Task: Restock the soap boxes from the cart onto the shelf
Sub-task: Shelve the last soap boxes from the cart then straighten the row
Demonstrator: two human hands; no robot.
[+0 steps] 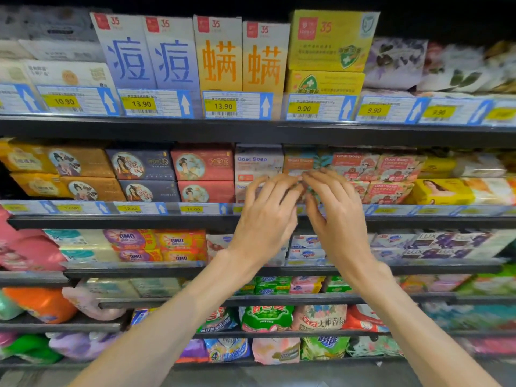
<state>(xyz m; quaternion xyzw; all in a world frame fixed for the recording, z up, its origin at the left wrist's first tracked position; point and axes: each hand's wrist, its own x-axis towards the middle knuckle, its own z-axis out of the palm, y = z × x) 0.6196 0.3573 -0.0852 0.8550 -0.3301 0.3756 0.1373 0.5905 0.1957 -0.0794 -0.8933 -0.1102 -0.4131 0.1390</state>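
Note:
Both my hands are raised to the second shelf (167,222), where Goat Soap boxes stand in stacked rows. My left hand (265,216) and my right hand (335,219) have their fingers spread, and the fingertips meet on the front of an orange and teal Goat Soap box (300,163). Neither hand closes around a box. A white and blue Goat Soap box (258,163) stands just left of it, and pink Goat Soap boxes (391,166) stand to the right. My hands hide the boxes below the fingertips. The cart is out of view.
Tall blue and orange soap cartons (195,54) fill the top shelf above price tags (223,106). Portrait-print soap boxes (139,166) sit at left, yellow ones (441,191) at right. Lower shelves carry OMO bars (156,244), LUX boxes (435,244) and detergent bags (265,317).

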